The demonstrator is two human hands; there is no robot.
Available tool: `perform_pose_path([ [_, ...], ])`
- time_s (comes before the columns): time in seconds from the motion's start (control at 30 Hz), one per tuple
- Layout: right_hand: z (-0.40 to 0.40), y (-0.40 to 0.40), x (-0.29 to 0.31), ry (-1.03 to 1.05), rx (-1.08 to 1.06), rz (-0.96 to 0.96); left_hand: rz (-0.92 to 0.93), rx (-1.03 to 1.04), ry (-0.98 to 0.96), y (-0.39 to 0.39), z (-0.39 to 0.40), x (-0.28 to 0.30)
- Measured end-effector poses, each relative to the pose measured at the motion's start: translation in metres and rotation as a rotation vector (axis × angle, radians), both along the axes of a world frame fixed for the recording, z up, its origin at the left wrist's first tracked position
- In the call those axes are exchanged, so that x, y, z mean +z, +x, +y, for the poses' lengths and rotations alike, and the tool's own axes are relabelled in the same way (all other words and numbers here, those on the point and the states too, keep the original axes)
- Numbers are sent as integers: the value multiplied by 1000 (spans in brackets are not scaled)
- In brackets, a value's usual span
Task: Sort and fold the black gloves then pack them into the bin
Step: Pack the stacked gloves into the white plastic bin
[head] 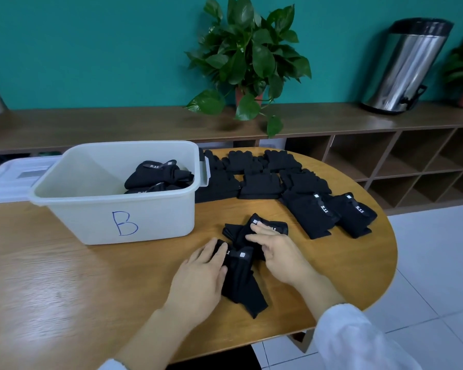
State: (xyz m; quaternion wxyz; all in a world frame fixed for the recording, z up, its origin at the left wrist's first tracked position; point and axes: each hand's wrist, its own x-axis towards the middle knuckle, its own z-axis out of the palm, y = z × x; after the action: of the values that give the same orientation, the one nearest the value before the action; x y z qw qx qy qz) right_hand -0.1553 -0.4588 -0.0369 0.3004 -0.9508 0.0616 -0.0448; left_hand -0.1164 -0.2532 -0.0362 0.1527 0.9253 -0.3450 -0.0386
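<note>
fingers [214,253] of our left hand [198,279] lay flat on the glove pair [241,276], right hand [275,252] fingers loosely spread; few gloves filled the bin [91,209], many waited on the table [51,276].

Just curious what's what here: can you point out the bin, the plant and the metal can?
bin [91,209]: head view, on its front wall left of the letter B.
plant [247,46]: head view, on its leaves.
metal can [409,65]: head view, on its shiny side.
</note>
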Motion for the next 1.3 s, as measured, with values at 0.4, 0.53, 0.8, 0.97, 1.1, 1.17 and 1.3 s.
perform_pose_path([
  [0.4,62,-40,32,50,-204,-130,122,148,-300,-18,18,3],
  [0.53,89,-51,28,-11,-299,81,267,68,-333,1,32,4],
  [0.8,103,-46,24,-65,-325,123,376,22,-304,8,35,9],
  [0.97,100,-46,18,6,-312,84,377,34,-345,-1,37,5],
  [1.1,99,-46,18,107,-343,49,427,103,-443,-3,37,1],
  [1.17,98,-46,17,163,-354,38,452,131,-502,-4,37,0],
  [1.3,95,-48,19,221,-361,25,526,173,-578,-6,36,2],
])
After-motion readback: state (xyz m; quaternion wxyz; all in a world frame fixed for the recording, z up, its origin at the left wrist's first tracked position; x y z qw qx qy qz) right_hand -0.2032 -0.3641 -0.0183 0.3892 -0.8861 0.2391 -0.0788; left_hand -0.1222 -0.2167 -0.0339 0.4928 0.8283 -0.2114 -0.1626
